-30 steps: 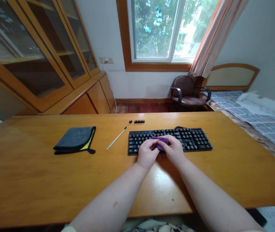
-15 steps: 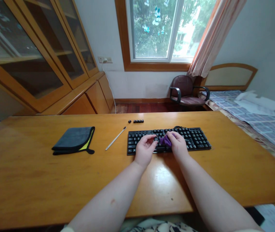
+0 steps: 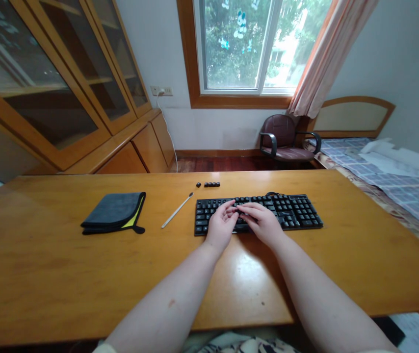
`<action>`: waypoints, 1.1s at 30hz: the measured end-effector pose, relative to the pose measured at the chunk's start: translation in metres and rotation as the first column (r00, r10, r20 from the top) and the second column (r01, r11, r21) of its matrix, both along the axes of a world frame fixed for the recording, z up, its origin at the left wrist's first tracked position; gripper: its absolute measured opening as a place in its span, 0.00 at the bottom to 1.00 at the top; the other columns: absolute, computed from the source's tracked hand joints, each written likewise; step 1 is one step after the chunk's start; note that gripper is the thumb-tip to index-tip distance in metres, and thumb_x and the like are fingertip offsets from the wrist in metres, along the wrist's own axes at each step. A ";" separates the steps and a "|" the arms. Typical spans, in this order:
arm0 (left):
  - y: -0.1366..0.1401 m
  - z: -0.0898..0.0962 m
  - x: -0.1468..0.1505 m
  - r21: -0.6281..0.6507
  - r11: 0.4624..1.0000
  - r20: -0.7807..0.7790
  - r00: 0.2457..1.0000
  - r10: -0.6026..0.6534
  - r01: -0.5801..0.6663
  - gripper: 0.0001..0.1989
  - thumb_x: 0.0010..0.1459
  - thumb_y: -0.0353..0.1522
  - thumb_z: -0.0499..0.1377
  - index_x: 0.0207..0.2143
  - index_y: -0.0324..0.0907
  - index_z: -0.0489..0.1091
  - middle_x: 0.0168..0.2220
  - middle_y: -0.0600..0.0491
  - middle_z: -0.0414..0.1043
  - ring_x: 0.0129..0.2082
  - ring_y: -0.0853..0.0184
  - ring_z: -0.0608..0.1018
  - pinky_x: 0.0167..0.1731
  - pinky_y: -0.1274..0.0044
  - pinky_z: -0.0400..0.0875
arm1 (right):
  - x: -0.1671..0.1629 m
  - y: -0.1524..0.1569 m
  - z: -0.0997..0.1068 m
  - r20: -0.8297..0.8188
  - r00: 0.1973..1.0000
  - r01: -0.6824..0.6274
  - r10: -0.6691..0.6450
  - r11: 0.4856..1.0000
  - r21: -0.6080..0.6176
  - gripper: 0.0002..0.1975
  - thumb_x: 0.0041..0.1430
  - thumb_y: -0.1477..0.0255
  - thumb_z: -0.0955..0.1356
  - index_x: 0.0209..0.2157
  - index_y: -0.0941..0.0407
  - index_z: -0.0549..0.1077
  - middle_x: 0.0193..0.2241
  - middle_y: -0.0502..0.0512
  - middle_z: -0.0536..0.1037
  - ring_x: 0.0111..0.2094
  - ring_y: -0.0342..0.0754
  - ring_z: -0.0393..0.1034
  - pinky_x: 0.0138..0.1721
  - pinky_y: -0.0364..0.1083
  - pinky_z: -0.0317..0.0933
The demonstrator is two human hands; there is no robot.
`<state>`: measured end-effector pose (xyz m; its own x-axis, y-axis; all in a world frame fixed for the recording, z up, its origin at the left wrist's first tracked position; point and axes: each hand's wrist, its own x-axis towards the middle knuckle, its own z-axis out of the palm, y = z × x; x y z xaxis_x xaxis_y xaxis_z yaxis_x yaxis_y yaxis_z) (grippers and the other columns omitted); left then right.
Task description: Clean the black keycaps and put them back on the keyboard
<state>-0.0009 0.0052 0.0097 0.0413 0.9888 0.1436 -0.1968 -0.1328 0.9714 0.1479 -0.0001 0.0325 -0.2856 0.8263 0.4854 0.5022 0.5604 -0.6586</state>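
A black keyboard (image 3: 300,212) lies on the wooden desk, with both hands over its left half. My left hand (image 3: 220,226) is closed in a pinch; a small black keycap sits at its fingertips, mostly covered. Right against it, my right hand (image 3: 264,223) has its fingers pressed together, their tips meeting the left fingertips. What the right fingers hold is hidden, and the purple cloth does not show now. Behind the keyboard, several loose keycaps (image 3: 212,184) stand in a row, with a single keycap (image 3: 198,185) to their left.
Left of the keyboard lies a slim white brush (image 3: 177,211) with a dark head. Farther left is a folded grey cloth (image 3: 112,210) with black edging and a yellow underside. Beyond the desk (image 3: 84,274) stand a chair (image 3: 286,139), a bed and a glass-door cabinet.
My right hand has moved left until its fingertips meet those of my left hand. The purple cloth it held has gone out of sight. The left hand stays about where it was.
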 end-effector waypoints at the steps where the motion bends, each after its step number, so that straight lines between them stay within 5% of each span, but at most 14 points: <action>1: 0.000 -0.001 0.000 0.000 1.000 -0.024 1.000 -0.014 0.014 0.19 0.52 0.27 0.58 0.48 0.36 0.65 0.39 0.46 0.73 0.39 0.67 0.77 0.43 0.72 0.72 | 0.000 0.001 -0.001 0.020 1.000 -0.007 0.007 1.000 -0.005 0.13 0.59 0.70 0.63 0.45 0.48 0.74 0.42 0.54 0.75 0.43 0.48 0.69 0.47 0.49 0.64; 6: -0.003 -0.002 -0.003 0.144 0.989 -0.337 0.941 0.022 0.028 0.19 0.56 0.29 0.54 0.51 0.37 0.62 0.41 0.45 0.72 0.39 0.66 0.76 0.43 0.70 0.72 | 0.005 0.004 -0.004 0.028 0.997 0.068 -0.067 0.997 -0.038 0.10 0.55 0.69 0.66 0.39 0.52 0.76 0.38 0.55 0.75 0.39 0.48 0.70 0.43 0.49 0.64; 11: -0.009 -0.003 -0.004 0.335 0.934 -0.818 0.531 0.221 0.127 0.21 0.53 0.32 0.58 0.51 0.43 0.65 0.55 0.45 0.63 0.58 0.55 0.62 0.58 0.57 0.51 | 0.010 0.022 0.007 -0.102 0.942 0.289 -0.319 0.928 -0.235 0.15 0.52 0.64 0.67 0.38 0.57 0.76 0.24 0.51 0.74 0.25 0.45 0.67 0.30 0.45 0.63; 15: -0.013 -0.006 -0.002 0.286 0.941 -0.908 0.364 0.206 0.180 0.25 0.52 0.37 0.60 0.53 0.44 0.64 0.58 0.44 0.59 0.60 0.51 0.56 0.58 0.56 0.46 | 0.006 0.056 0.019 0.112 0.969 0.244 -0.219 0.908 -0.340 0.14 0.50 0.65 0.68 0.37 0.55 0.78 0.20 0.49 0.75 0.20 0.43 0.66 0.26 0.43 0.61; 22: -0.014 -0.006 -0.002 0.269 0.945 -0.920 0.338 0.196 0.185 0.24 0.53 0.39 0.58 0.53 0.46 0.63 0.58 0.46 0.59 0.60 0.52 0.56 0.58 0.57 0.47 | -0.006 0.101 0.006 0.398 0.916 0.196 -0.054 0.924 -0.327 0.08 0.50 0.70 0.69 0.32 0.52 0.80 0.28 0.52 0.81 0.27 0.47 0.73 0.32 0.43 0.63; 33: -0.013 -0.007 -0.001 0.254 0.952 -0.919 0.350 0.181 0.174 0.24 0.53 0.40 0.58 0.53 0.47 0.63 0.59 0.46 0.58 0.60 0.52 0.56 0.58 0.56 0.48 | -0.014 0.094 -0.003 0.572 0.815 0.225 -0.094 0.961 -0.162 0.08 0.51 0.70 0.68 0.32 0.52 0.79 0.34 0.54 0.80 0.38 0.51 0.73 0.40 0.45 0.63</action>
<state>-0.0018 -0.0076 0.0031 0.3184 0.9127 0.2560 0.8025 -0.4032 0.4398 0.1336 0.0937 0.0297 -0.3061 0.9475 0.0928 0.8873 0.3192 -0.3328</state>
